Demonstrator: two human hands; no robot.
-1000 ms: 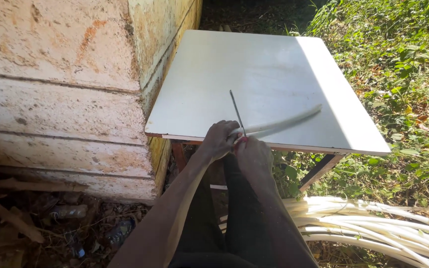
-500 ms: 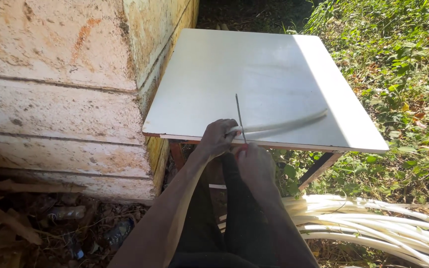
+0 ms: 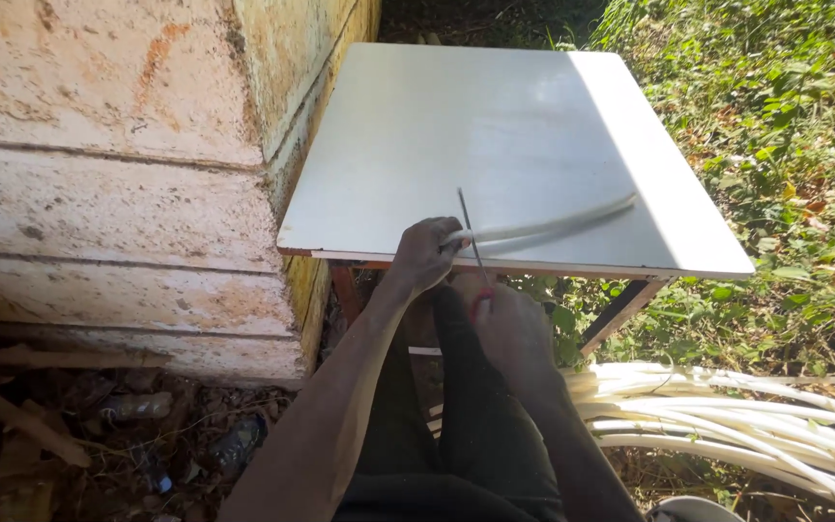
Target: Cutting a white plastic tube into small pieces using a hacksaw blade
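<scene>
A long, pale, peeled cane strip (image 3: pixel 553 226) lies across the near edge of the white rectangular desk (image 3: pixel 495 116). The left hand (image 3: pixel 424 253) clenches its near end; the right hand (image 3: pixel 506 324) grips a thin red-handled blade (image 3: pixel 472 242) crossing it.

No packages, labels, signs or screens anywhere in this view, folks.
</scene>
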